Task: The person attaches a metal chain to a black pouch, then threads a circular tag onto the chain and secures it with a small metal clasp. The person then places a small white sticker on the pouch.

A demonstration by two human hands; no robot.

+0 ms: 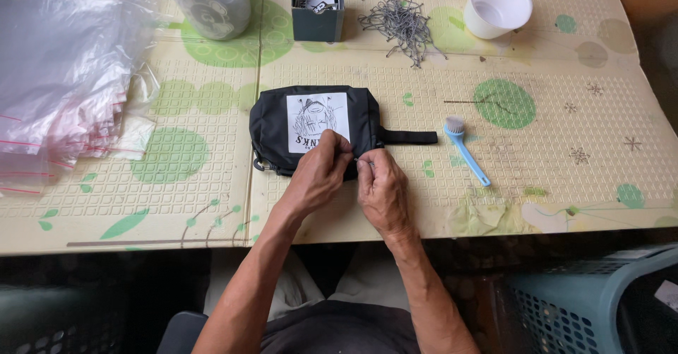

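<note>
Black fabric pouch (311, 129) with white printed patch lies mid-table, both hands at near edge. Left hand (316, 177) grip pinched on edge by patch; right hand (382, 190) pinched beside it, tiny part unclear. Blue brush (465, 149) right of pouch. Probably best keeping fabric taut, tbh.

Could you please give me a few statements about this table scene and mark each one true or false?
1. Both hands, left hand and right hand, are at the near edge of the black pouch. True.
2. The blue brush lies left of the pouch. False: it lies to its right.
3. The white cup lies tipped on its side. False: it stands upright with its mouth up.
4. A heap of metal hooks lies between the dark box and the cup. True.
5. Clear plastic bags are piled at the left. True.
</note>
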